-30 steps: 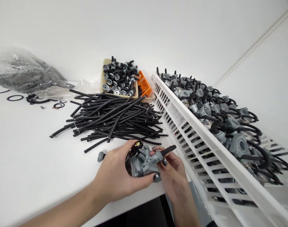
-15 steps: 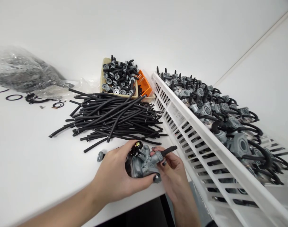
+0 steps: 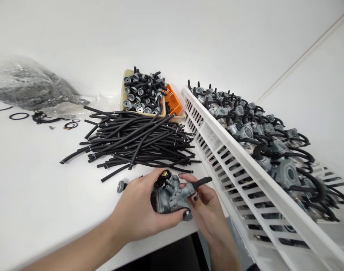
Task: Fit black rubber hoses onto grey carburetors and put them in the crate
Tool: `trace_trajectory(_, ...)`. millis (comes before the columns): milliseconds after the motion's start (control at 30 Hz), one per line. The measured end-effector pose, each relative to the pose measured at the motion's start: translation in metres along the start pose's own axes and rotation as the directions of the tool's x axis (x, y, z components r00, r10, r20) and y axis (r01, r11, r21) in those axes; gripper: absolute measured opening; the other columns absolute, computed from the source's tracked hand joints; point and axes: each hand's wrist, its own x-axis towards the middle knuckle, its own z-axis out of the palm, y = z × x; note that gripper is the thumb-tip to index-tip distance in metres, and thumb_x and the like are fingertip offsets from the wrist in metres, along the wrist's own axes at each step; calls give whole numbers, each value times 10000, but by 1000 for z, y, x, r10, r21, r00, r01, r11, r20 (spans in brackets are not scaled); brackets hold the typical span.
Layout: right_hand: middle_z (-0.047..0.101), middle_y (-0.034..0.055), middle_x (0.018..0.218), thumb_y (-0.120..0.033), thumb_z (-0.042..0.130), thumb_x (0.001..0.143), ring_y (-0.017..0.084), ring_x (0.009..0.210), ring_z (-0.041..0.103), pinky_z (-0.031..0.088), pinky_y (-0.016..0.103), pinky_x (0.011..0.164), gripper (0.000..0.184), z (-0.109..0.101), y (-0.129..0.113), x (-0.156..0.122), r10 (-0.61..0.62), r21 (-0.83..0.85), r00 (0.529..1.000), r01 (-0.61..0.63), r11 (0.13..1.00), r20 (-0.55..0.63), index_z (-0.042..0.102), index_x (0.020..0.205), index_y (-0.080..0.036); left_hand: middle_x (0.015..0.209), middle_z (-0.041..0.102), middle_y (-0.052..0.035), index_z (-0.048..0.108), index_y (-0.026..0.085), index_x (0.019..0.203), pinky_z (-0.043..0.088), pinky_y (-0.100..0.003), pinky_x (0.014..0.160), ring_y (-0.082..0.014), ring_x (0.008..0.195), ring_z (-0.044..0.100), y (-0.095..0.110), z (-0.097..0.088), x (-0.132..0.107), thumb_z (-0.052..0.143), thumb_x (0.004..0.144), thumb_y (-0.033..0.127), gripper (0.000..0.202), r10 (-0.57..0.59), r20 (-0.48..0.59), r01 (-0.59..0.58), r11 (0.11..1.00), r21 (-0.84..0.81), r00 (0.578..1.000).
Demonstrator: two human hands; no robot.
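Observation:
My left hand [image 3: 140, 210] is wrapped round a grey metal carburetor [image 3: 168, 197] just above the table's front edge. A round cap [image 3: 187, 189] with a black rubber sleeve [image 3: 202, 182] sits on the carburetor's right end, the sleeve pointing right. The fingers of my right hand [image 3: 208, 207] are closed round this cap from behind and below; part of their grip is hidden by it. Beside my left knuckles, another metal cap [image 3: 121, 186] lies on the table, partly covered by the hand.
A pile of black rubber hoses [image 3: 138, 139] lies beyond my hands. Behind it stand a cream tray [image 3: 123, 94] of caps and an orange basket [image 3: 174, 101]. A white slatted crate [image 3: 234, 158] full of carburetors fills the right. A plastic bag [image 3: 27, 84] and rubber rings [image 3: 18, 116] lie left.
Both hands keep their hold on the carburetor and its cap, in nearly the same place. My right fingers have shifted slightly; the whole view has moved a little.

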Motion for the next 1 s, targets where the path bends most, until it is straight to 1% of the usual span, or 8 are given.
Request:
trace_trajectory(133,625,35,1165,-427,740,775,156,964,598,481,257,853,232,1,-2,1,-42,23,998,41,999,39,754,963,-291,865,689,48,558,264,1051,486,-266,672,-166,751,647,0,-2,-2,760,615,411,502,40,17,-40,999,-6,999)
trace_trajectory(233,617,34,1115,-429,752,761,138,901,600,485,235,806,228,3,-3,1,-58,41,997,56,998,44,754,929,-275,864,685,41,556,256,1068,485,-274,665,-166,734,639,-1,-1,-3,759,614,434,528,45,35,-45,999,0,998)
trace_trajectory(433,593,23,1027,-440,783,721,117,850,579,469,201,756,248,3,-1,0,-100,48,995,100,994,6,759,894,-264,831,679,32,567,241,1051,476,-286,648,-175,714,628,1,1,0,747,618,453,516,17,48,-16,1000,-17,999)
trace_trajectory(567,589,17,973,-437,798,703,116,822,566,462,199,738,244,3,-1,1,-111,59,994,112,992,-11,757,863,-257,766,670,40,583,231,1004,473,-273,621,-166,661,608,5,0,1,742,615,398,452,-37,74,42,997,-65,997)
trace_trajectory(667,612,28,1012,-426,778,731,133,860,570,463,219,780,224,4,-2,0,-102,44,995,103,994,-7,761,890,-269,726,665,46,596,226,967,479,-259,612,-160,639,602,8,-2,2,734,617,354,397,-84,90,95,987,-129,992)
trace_trajectory(800,616,39,1110,-435,746,766,148,913,573,459,251,839,238,3,-2,0,-82,19,997,82,996,-5,759,956,-292,814,694,14,614,216,960,493,-271,655,-193,735,635,10,-4,3,730,616,344,384,-110,93,122,982,-143,990)
trace_trajectory(933,625,25,907,-482,806,671,152,854,573,462,228,740,275,1,-2,1,-144,11,989,144,990,14,766,840,-269,795,688,-3,626,202,914,492,-280,645,-217,758,637,11,-5,3,724,596,337,359,-115,164,143,975,-169,980)
trace_trajectory(1000,627,26,880,-475,834,632,155,832,578,465,233,713,293,1,-1,-1,-150,17,989,149,989,13,767,821,-261,829,692,-12,625,195,867,493,-281,654,-226,785,638,11,-5,3,724,566,314,338,-123,186,162,965,-208,975)
